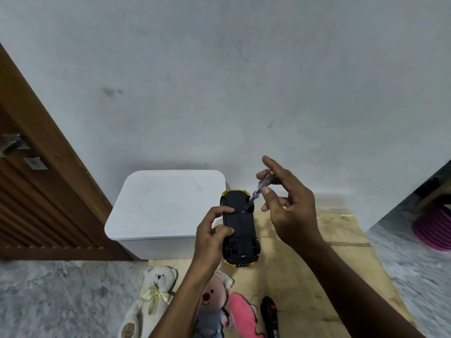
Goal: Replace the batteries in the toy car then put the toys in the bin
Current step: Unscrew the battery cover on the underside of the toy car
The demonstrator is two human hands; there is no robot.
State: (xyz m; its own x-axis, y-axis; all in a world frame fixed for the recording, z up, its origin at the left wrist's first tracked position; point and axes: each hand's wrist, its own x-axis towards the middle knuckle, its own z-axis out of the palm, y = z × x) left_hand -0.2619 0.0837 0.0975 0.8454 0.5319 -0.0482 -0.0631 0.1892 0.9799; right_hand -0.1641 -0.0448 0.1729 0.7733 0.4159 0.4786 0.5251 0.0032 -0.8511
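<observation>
My left hand [214, 231] grips the toy car [240, 228] belly-up just beside the lidded bin [166, 206] while my right hand [290, 206] pinches the screwdriver [256, 192], tip on the underside, so I judge unscrewing is in hand; next, keep the tip seated and twist.

The toy car [240, 225] shows a matt black plastic underside edged with glossy yellow bodywork. The screwdriver [256, 191] has a clear plastic handle and a brass-coloured metal cap. The bin [161, 203] is smooth, matt white plastic. The plywood board [305, 276] is pale, bare wood; the floor [61, 301] is speckled grey stone. The teddy bear [156, 296] is fluffy cream cloth with a satiny ribbon [156, 292]. The door [36, 191] is varnished brown wood with a metal handle [12, 142]; the wall [244, 81] is matt paint
</observation>
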